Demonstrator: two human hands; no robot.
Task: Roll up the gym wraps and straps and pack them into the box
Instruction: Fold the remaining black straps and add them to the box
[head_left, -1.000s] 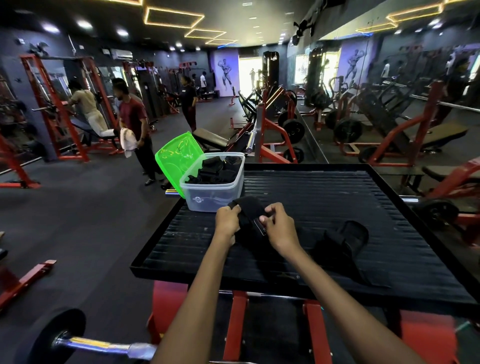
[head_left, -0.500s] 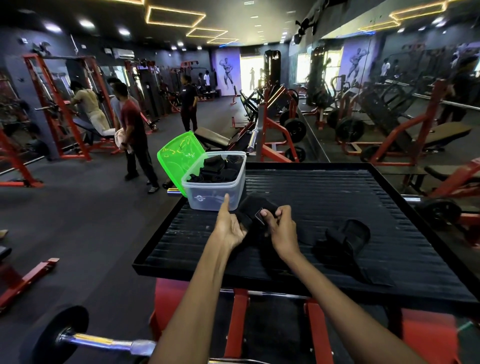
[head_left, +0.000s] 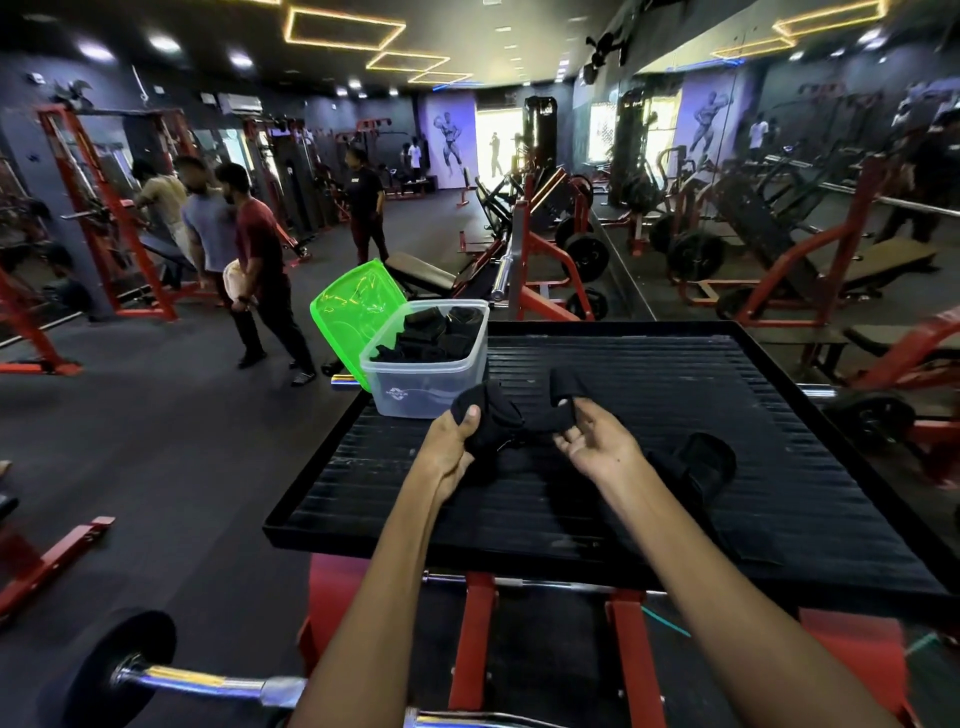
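At the centre of the frame a black wrap (head_left: 511, 418) lies with its long axis running left to right, just above the ribbed black surface (head_left: 675, 395). Its left end is bunched in the left hand (head_left: 451, 441), whose grip is curled round it, thumb on top. Its right end curls up near the right hand (head_left: 597, 449), whose grip is loose, palm up, fingers (head_left: 584, 415) relaxed; whether they touch the wrap is unclear. Just behind the left hand stands the clear box (head_left: 428, 382), holding black rolls, with a green lid (head_left: 353, 317) leaning at its left. Another strap (head_left: 701, 462) lies right of the right hand. People stand at upper left.
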